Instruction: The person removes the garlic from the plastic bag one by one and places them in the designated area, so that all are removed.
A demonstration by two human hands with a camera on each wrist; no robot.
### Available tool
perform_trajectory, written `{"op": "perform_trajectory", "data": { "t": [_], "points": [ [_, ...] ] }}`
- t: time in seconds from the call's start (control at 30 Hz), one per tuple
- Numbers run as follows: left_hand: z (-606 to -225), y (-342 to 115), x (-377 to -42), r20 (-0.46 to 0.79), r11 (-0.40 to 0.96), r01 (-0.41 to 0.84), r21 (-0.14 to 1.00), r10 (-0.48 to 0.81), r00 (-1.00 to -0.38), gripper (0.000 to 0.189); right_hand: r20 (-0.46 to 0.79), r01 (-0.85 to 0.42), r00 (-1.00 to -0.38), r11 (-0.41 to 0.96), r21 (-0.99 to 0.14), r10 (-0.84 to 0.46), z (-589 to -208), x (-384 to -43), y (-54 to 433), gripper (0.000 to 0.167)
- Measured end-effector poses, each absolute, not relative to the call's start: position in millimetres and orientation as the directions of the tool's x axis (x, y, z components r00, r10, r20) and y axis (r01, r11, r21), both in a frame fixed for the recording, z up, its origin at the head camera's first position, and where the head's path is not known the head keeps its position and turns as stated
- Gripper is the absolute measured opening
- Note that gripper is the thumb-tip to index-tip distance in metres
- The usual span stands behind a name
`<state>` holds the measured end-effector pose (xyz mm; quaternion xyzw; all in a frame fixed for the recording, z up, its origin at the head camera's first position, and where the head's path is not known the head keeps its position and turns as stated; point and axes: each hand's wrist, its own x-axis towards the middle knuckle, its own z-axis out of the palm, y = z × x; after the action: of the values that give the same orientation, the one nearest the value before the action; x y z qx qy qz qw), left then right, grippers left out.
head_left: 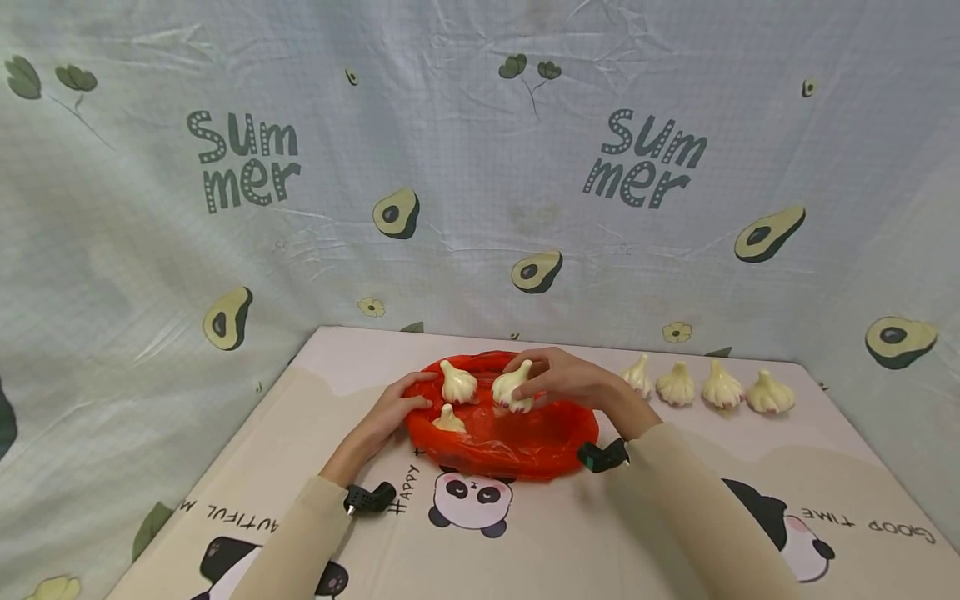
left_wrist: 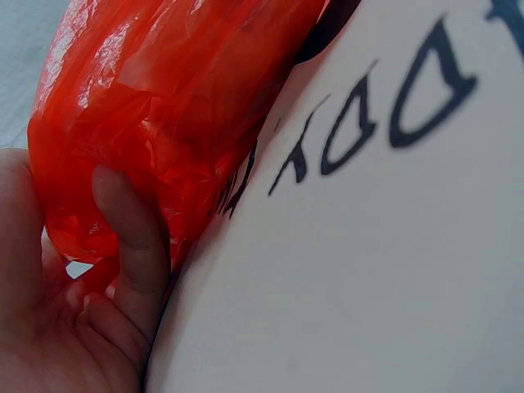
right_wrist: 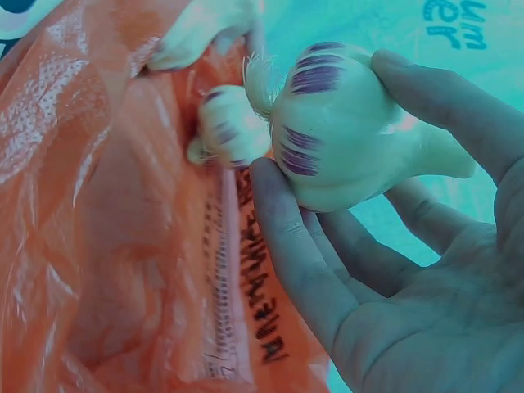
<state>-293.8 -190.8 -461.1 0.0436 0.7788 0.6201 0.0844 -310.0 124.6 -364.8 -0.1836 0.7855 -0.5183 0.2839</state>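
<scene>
A red plastic bag [head_left: 510, 442] lies spread open on the table. Above it, my right hand [head_left: 562, 377] holds a garlic bulb [right_wrist: 340, 135] between thumb and fingers, its purple-streaked root end facing the right wrist camera. Two other garlic bulbs, one upright [head_left: 458, 383] and one lower [head_left: 448, 419], sit in the bag's left part. At the bag's left rim, my left hand [head_left: 392, 407] grips the plastic. In the left wrist view its thumb [left_wrist: 135, 237] presses the red film from outside; the other fingers are partly hidden behind the bag.
Several more garlic bulbs [head_left: 723, 385] stand in a row on the table at the back right. The light table cover [head_left: 570, 533] carries printed pandas and lettering. A hanging cloth [head_left: 465, 150] with avocado prints closes off the back and sides.
</scene>
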Motion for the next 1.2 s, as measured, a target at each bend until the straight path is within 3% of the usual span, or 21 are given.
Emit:
{"op": "perform_trajectory", "data": {
  "t": [0.7,1.2],
  "points": [
    [-461,-191,-293,-0.081,0.233,-0.04,0.972,0.169,-0.982,0.054,-0.109,-0.099,-0.793,0.304,-0.948,-0.599,-359,-286,190,0.043],
    [-459,-190,-294,-0.085,0.241,-0.043,0.97,0.166,-0.982,0.054,-0.063,-0.134,-0.85,0.33,-0.934,-0.523,-357,-260,235,0.044]
  ]
}}
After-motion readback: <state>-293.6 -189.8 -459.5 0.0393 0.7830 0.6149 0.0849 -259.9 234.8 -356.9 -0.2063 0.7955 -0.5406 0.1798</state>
